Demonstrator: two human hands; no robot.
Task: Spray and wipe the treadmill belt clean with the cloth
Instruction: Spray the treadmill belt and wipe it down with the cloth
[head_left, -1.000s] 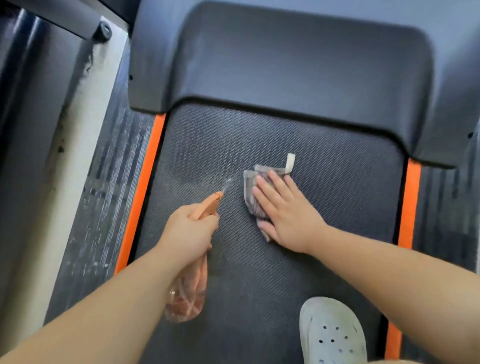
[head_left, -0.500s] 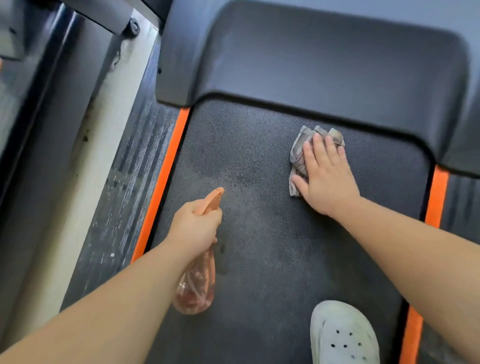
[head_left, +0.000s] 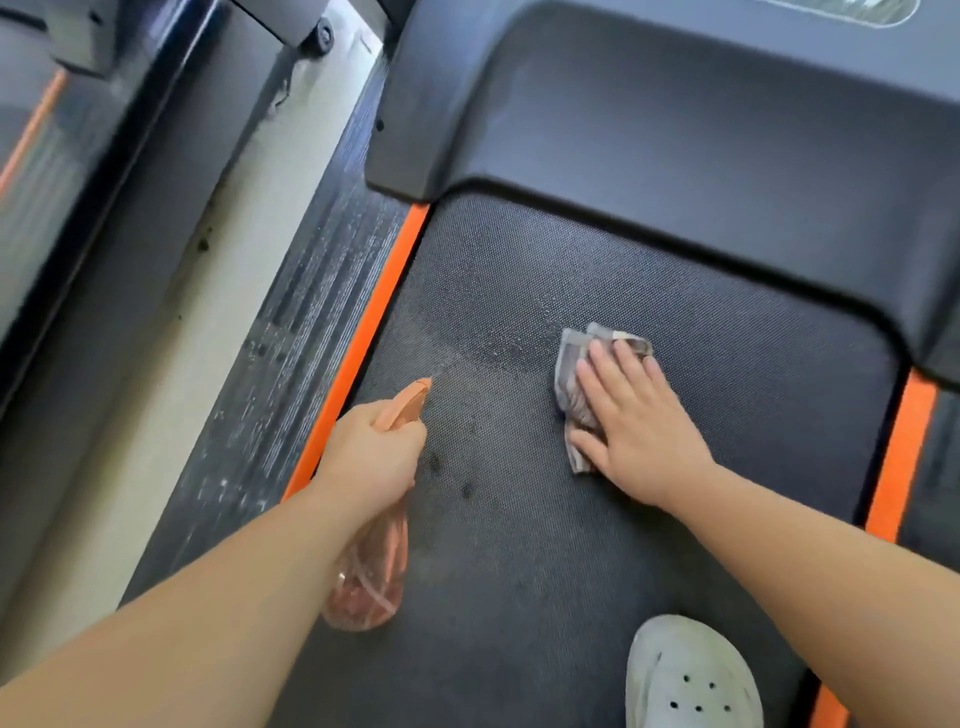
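The dark textured treadmill belt (head_left: 701, 332) fills the middle of the view, with a damp speckled patch near its left front. My left hand (head_left: 371, 457) grips an orange translucent spray bottle (head_left: 371, 582), its nozzle aimed at the belt's left part, where a faint mist shows. My right hand (head_left: 636, 431) lies flat on a crumpled grey cloth (head_left: 574, 374), pressing it onto the belt right of the damp patch. Most of the cloth is hidden under my palm.
Orange strips (head_left: 363, 343) border the belt on both sides. The black motor cover (head_left: 675, 130) rises at the belt's front. A white clog (head_left: 685, 675) stands on the belt at the bottom right. A pale floor strip (head_left: 208, 291) and another machine lie to the left.
My right hand slid the cloth toward the motor cover, then back toward me and left. A faint mist has appeared again at the spray nozzle, which stays over the belt's left part.
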